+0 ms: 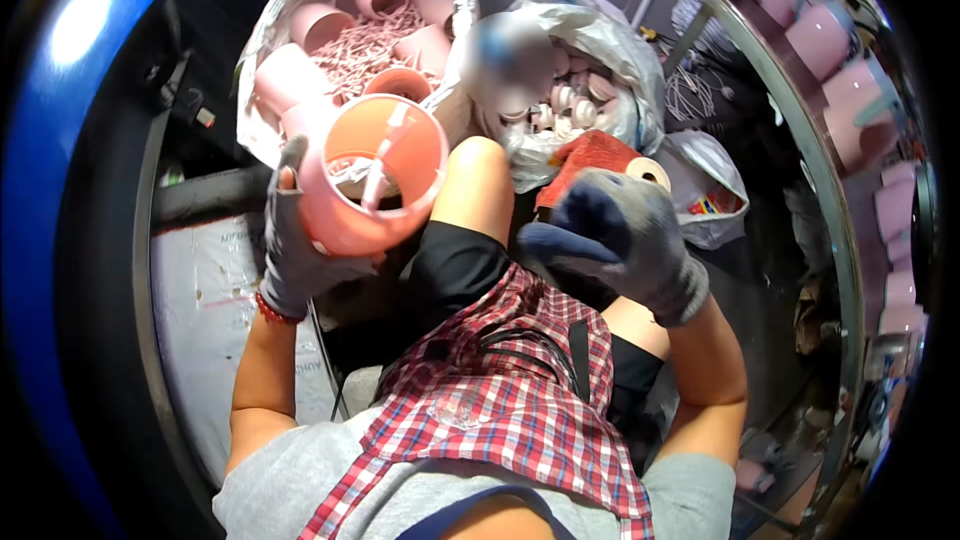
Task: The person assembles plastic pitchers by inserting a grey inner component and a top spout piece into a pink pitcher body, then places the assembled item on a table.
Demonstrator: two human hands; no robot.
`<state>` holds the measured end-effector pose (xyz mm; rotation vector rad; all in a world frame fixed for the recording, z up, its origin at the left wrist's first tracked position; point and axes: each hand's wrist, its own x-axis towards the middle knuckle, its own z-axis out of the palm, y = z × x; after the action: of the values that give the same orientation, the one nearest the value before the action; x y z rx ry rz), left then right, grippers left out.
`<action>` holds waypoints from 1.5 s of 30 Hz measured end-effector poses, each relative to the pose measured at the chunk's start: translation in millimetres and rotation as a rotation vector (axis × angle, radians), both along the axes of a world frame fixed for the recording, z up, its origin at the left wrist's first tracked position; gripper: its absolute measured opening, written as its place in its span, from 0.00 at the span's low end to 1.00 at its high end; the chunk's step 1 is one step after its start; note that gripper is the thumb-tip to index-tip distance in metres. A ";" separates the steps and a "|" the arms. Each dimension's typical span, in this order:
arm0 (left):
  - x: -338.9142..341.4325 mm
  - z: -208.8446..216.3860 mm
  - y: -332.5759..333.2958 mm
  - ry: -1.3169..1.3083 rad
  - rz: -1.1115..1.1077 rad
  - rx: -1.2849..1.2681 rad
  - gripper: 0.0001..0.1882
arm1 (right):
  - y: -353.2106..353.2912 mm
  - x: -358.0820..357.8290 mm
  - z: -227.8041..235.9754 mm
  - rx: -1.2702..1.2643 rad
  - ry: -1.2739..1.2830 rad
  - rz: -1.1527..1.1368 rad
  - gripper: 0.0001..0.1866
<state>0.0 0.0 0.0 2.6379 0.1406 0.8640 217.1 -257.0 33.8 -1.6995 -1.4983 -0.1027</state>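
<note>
My left hand [288,260], in a grey glove, grips a pink plastic cylindrical shell [340,225] from its left side and underneath. The shell is tilted so its wide opening shows, with a pale pink strip-like piece [377,175] standing inside and an opening at the bottom. Over my right thigh, apart from the shell, hovers my right hand [625,235] in a grey and dark-blue glove. Its fingers curl inward; whatever they may hold is hidden. Just beyond it lie a red cloth [590,153] and a roll of tape [648,174].
Ahead on the left, a white sack [262,15] holds pink shells and thin pink pieces. A clear plastic bag [630,45] beside it contains small round white and pink parts. A white bag [722,175] lies to the right. Pink shells [820,40] line a metal-edged bench [790,70].
</note>
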 end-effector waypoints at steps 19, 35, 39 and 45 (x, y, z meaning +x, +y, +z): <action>58.0 -22.2 -88.6 -0.089 -0.498 -0.066 0.16 | -132.4 91.5 -64.3 0.348 0.343 -0.285 0.04; 144.3 -66.7 -118.7 0.065 -0.962 -1.178 0.18 | -108.4 65.6 44.0 -0.113 0.340 -0.193 0.26; 163.2 -97.4 -134.6 0.193 -0.840 -1.291 0.19 | -235.8 13.8 -36.8 0.156 1.025 -0.449 0.21; 171.3 -119.3 -151.9 0.397 -0.778 -1.528 0.38 | -395.0 -130.8 -140.2 0.177 1.738 -0.739 0.22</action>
<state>171.3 -151.9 -119.3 1.1530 -0.1066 -0.1311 86.3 -652.0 -106.5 -1.2849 0.4056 0.6651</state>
